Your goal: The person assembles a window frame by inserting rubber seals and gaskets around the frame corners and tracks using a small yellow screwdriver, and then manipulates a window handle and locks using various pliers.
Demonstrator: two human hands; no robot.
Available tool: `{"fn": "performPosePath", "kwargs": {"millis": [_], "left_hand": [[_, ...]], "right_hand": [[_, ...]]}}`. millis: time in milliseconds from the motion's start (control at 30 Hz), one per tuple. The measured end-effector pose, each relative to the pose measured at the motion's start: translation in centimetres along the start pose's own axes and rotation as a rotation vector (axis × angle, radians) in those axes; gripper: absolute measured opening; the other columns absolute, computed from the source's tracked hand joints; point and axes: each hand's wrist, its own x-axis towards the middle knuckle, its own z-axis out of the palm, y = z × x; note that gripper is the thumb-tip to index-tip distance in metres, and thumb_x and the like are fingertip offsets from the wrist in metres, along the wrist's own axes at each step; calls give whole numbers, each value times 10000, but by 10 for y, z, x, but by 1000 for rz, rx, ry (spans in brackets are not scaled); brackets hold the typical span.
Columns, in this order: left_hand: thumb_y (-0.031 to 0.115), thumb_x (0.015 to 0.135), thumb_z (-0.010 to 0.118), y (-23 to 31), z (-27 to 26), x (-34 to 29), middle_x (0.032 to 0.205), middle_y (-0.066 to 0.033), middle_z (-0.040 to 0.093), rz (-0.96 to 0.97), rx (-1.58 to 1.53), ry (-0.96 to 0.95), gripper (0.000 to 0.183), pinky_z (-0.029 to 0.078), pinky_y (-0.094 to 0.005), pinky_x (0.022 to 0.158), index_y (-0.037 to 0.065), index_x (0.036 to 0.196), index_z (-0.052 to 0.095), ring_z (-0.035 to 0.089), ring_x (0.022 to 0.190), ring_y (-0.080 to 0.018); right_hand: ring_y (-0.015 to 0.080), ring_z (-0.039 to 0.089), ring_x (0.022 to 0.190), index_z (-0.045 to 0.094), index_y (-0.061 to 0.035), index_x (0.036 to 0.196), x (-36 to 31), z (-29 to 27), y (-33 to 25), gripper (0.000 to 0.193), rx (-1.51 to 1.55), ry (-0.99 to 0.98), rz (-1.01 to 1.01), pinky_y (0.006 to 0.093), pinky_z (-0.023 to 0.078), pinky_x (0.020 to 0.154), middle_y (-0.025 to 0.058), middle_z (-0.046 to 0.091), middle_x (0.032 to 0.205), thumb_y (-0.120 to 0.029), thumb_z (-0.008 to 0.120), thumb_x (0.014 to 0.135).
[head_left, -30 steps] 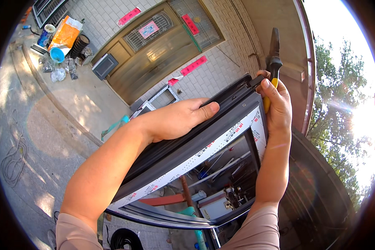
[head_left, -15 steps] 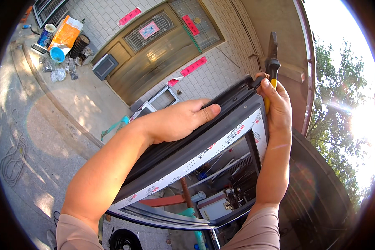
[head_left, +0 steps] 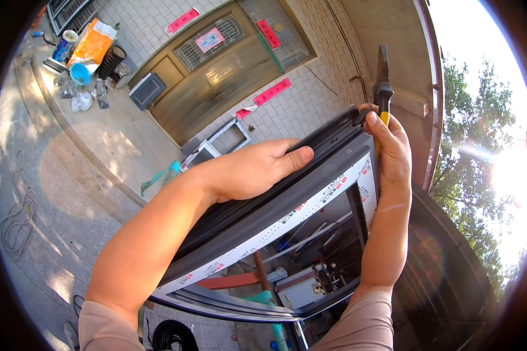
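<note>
Clamps the left hand [head_left: 257, 168] over the upper rail of a dark frame [head_left: 316, 176], with thumb flat on the grooved edge and fingers out of sight on the far side. Holds the frame aslant in front of the body, between both forearms, with white printed film [head_left: 301, 212] along its face. Wraps the right hand [head_left: 392, 146] around a tool [head_left: 383, 92] with a yellow handle and a blade pointing up, with thumb and forefinger close together at the frame's upper right corner; cannot tell whether pinching the small dark part there. Shows, through the frame's opening, a pale box-shaped machine [head_left: 298, 291]. Takes in, beyond, a bronze-coloured door [head_left: 231, 82], an orange bag [head_left: 92, 45] beside a blue bucket [head_left: 79, 74] and, low in view, a black coil [head_left: 174, 334].
</note>
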Motion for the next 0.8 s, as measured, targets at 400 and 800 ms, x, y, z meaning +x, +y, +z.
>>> {"fn": "performPosePath", "kwargs": {"millis": [400,800], "left_hand": [[520,1195,477,-1,0,1,1115,-89,771,-12,24,14,592,581,-335,892,-5,1411,644,703,977,-135],[584,1167,497,7,-4,-2,1264,-91,748,-63,41,-29,676,555,-317,996,23,1536,584,666,1117,-132]], "right_hand": [[123,744,742,729,35,1251,-3,1,1,304,-1,-17,7,261,614,677,53,749,944,-125,823,1010],[103,706,785,738,31,1260,-4,8,-2,301,-77,-10,-28,259,581,728,26,729,945,-133,808,1018]]}}
